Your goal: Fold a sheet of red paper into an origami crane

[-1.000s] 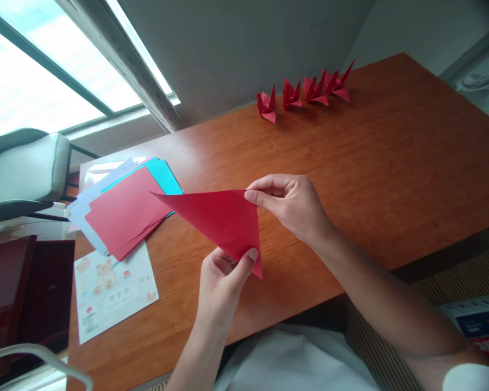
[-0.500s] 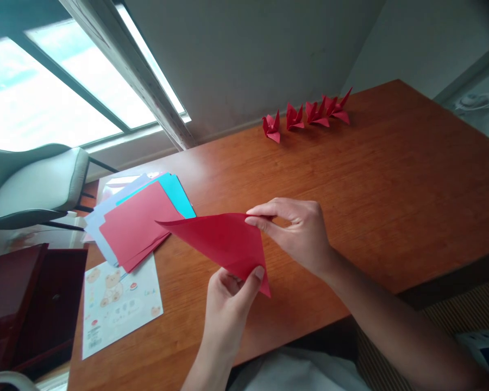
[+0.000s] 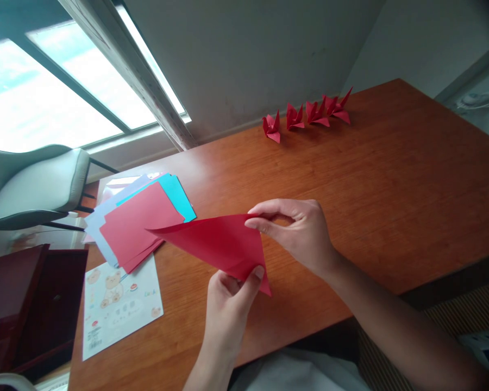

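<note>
A sheet of red paper (image 3: 220,241) is held above the wooden table (image 3: 370,179), bent over into a roughly triangular shape. My left hand (image 3: 232,304) grips its lower edge, thumb on top and fingers underneath. At the upper right corner, my right hand (image 3: 297,228) pinches the paper between thumb and index finger. The sheet's pointed left end reaches over a pile of red paper (image 3: 140,220). Whatever part of the sheet lies behind the front layer is hidden.
Several red origami cranes (image 3: 295,118) stand in a row along the table's far edge. Blue paper (image 3: 179,195) and lilac sheets (image 3: 100,217) lie under the red pile. A bear-printed sheet (image 3: 122,304) sits in front, and a chair (image 3: 36,184) stands beyond the left edge.
The left tip of the red paper has shifted slightly left and downward. Both hands keep nearly the same place and hold.
</note>
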Demonstrator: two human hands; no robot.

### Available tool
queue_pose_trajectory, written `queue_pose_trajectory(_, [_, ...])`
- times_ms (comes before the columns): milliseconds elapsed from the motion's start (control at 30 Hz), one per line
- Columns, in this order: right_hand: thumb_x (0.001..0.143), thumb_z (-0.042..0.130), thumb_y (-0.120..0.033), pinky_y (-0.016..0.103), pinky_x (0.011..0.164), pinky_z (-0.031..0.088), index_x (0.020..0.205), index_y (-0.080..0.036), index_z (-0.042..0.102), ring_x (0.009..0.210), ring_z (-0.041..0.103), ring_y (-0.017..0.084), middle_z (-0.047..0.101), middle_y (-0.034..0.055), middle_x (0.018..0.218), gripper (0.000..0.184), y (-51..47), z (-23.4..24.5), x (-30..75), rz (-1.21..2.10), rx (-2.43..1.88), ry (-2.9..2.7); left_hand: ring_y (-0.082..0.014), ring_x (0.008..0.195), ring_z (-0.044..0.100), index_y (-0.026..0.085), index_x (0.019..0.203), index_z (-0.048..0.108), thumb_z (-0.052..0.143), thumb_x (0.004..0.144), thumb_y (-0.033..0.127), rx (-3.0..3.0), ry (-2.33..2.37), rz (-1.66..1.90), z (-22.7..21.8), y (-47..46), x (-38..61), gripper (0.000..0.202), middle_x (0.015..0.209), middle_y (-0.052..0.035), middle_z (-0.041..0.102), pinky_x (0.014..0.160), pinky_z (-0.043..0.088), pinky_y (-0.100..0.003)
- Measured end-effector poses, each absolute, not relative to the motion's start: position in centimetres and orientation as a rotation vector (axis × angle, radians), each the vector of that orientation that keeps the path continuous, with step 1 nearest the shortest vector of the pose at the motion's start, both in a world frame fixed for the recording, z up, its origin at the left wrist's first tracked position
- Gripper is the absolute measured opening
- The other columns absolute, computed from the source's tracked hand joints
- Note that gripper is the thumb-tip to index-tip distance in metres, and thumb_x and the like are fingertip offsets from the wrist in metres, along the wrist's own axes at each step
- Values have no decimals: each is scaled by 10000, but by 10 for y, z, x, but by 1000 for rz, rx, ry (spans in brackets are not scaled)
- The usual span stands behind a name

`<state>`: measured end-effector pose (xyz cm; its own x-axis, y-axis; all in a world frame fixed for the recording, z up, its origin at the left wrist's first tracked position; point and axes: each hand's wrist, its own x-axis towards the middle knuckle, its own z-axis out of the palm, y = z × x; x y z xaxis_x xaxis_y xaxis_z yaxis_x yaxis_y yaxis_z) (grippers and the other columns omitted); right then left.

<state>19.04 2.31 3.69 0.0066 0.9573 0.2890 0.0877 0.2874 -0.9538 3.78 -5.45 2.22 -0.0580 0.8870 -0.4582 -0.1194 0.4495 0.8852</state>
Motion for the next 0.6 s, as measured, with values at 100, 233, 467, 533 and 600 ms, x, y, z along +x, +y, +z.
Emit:
queue_pose_trajectory(100, [797,817,-309,232,724,610,869,-220,792,756,753,160,800,2,848,117,24,37,191,1013,-1040,-1333,-113,668,517,135,704,691,831,742,365,759,1385,947,22,-54,37,272,676,-8,644,641,436,-193])
queue_pose_trajectory(233, [804,806,-278,227,729,602,848,-218,785,759,745,150,795,-2,836,77,24,38,191,1061,-1031,-1299,-113,660,514,138,709,691,825,745,374,768,1380,943,22,-54,37,273,664,-4,632,637,435,-197])
queue_pose_trajectory(467, [762,827,-273,231,658,579,787,-201,762,708,724,152,770,-3,756,100,31,33,192,1262,-1036,-1127,-109,662,529,134,752,696,826,746,337,810,1359,964,23,-50,35,241,720,-17,668,606,430,-188])
queue_pose_trajectory(533, [745,839,-291,240,659,569,779,-198,760,709,716,155,766,1,755,127,33,30,192,1274,-1046,-1097,-105,648,527,132,751,698,817,757,330,841,1350,966,24,-47,33,231,713,-18,666,596,429,-188])
queue_pose_trajectory(600, [744,838,-314,250,662,556,782,-197,763,706,700,154,762,7,762,144,35,28,193,1265,-1072,-1096,-101,635,519,133,746,695,807,768,325,867,1353,967,24,-45,29,223,697,-12,655,585,425,-186])
